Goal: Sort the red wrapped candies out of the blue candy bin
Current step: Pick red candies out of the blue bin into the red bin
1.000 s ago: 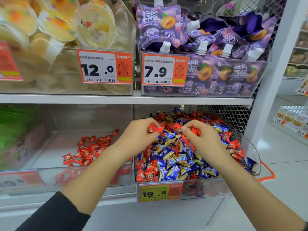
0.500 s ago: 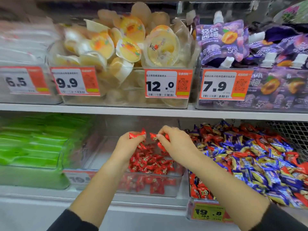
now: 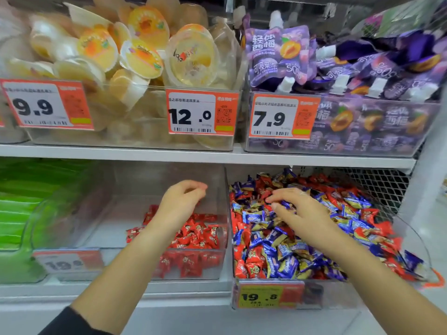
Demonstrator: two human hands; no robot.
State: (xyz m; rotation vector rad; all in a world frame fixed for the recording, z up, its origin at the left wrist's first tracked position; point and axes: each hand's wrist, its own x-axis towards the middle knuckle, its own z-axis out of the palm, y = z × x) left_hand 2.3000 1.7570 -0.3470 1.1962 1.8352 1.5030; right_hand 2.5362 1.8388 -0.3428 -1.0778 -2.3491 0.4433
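Note:
The right-hand clear bin on the lower shelf holds a heap of blue wrapped candies mixed with red wrapped candies. To its left, another clear bin holds only red candies, piled at its front right. My left hand hovers over that red pile, fingers loosely curled downward, with no candy visible in it. My right hand reaches into the mixed bin with its fingers spread, the tips touching candies near the bin's left side.
A white shelf edge runs just above both hands. Above it stand bins of jelly cups and purple pouches. Green packs fill the far-left bin. Wire mesh backs the mixed bin.
Both hands carried red candies from the mixed bin over to the left bin. The candies are now out of my hands, and my right hand has moved back over the mixed bin.

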